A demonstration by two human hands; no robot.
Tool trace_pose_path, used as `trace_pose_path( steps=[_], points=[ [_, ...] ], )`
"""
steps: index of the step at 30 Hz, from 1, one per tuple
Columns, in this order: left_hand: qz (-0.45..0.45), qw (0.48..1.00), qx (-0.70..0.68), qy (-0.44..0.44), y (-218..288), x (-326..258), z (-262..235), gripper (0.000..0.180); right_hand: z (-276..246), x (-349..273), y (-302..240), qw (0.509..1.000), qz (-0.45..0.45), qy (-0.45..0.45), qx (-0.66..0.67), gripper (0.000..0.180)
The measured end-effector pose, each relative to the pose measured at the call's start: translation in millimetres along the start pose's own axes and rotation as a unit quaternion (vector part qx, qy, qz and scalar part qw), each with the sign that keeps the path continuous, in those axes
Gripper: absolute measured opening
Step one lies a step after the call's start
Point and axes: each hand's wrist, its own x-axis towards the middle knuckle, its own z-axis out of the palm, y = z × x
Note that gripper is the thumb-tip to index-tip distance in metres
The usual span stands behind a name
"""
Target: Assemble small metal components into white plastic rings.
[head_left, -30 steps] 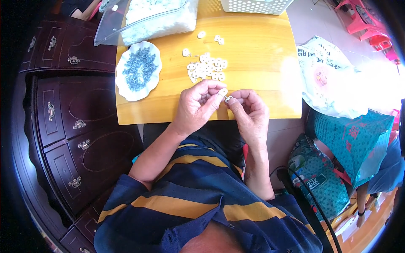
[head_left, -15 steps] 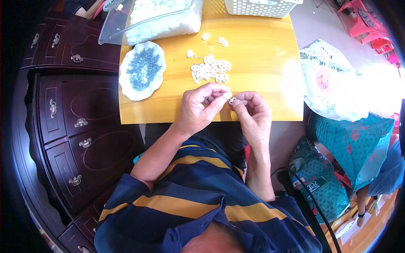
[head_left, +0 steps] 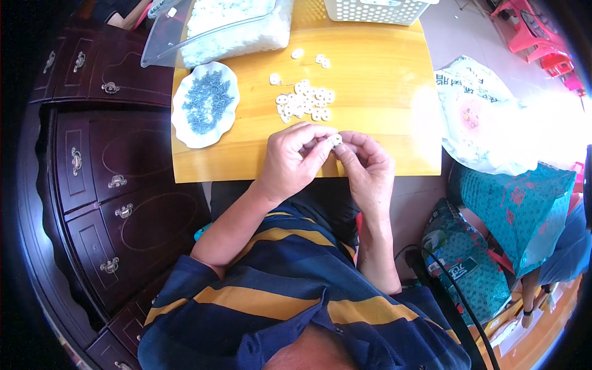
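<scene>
Together, the left hand and the right hand meet over the near edge of the yellow wooden surface, both pinching one small white ring-shaped piece between them; the thumb and forefinger of each hand are clamped on it, fingertips almost touching.

Just beyond the hands lies one loose cluster of white ring pieces, too many and too small to count surely, perhaps fifteen or so. Four more stray white pieces lie apart from it: one to its left, one farther back, and a pair beside that.

One white scalloped dish sits at the left of the surface, heaped with small blue-grey parts that cannot be counted. Behind it, one clear plastic bag full of white pieces lies at the far left edge. One white perforated basket stands at the far edge, right of the bag.

Off the surface to the right, one white plastic sack with green and red print lies crumpled, its markings too blurred to tell. Below it are two teal patterned bags, one large and one smaller with a rectangular label. A dark wooden cabinet with metal handles stands at the left.
</scene>
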Motion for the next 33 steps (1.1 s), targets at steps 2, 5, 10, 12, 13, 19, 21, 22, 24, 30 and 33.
trace_pose_path(
  steps=[2, 5, 10, 12, 13, 19, 21, 22, 24, 30, 33],
  points=[
    [0.022, 0.999, 0.044, -0.011, 5, -1, -2, 0.021, -1, 0, -1, 1.000, 0.001, 0.003, 0.002, 0.019],
    [0.076, 0.991, 0.108, -0.013, 11, 1, 1, 0.031, -2, 0, -1, 0.999, 0.019, 0.009, 0.034, 0.018],
    [0.160, 0.972, 0.174, 0.005, 3, 3, 4, 0.040, -1, -1, -8, 0.994, 0.025, -0.003, 0.109, 0.020],
    [0.178, 0.963, 0.201, 0.005, 1, 4, 3, 0.039, -2, 0, -5, 0.994, 0.018, -0.004, 0.112, 0.021],
    [0.179, 0.963, 0.201, 0.005, 1, 5, 4, 0.039, -3, 0, -4, 0.993, 0.012, -0.004, 0.115, 0.021],
    [0.178, 0.967, 0.182, 0.013, -1, 4, 3, 0.038, -1, 0, -5, 0.988, -0.002, -0.020, 0.151, 0.022],
    [0.183, 0.965, 0.186, 0.012, -4, 5, 4, 0.037, -2, 0, -6, 0.989, 0.006, -0.017, 0.145, 0.022],
    [0.183, 0.966, 0.185, 0.011, -3, 5, 4, 0.037, -3, 0, -6, 0.990, 0.014, -0.015, 0.138, 0.022],
    [0.176, 0.967, 0.184, 0.003, -1, 4, 3, 0.035, -3, 0, -6, 0.990, 0.012, -0.018, 0.143, 0.022],
    [0.193, 0.964, 0.183, -0.009, 3, 6, 1, 0.032, -2, 1, -4, 0.988, 0.012, -0.011, 0.153, 0.019],
    [0.205, 0.959, 0.195, 0.001, 3, 5, 3, 0.032, -3, 1, -3, 0.986, 0.007, -0.011, 0.165, 0.017]
  ],
)
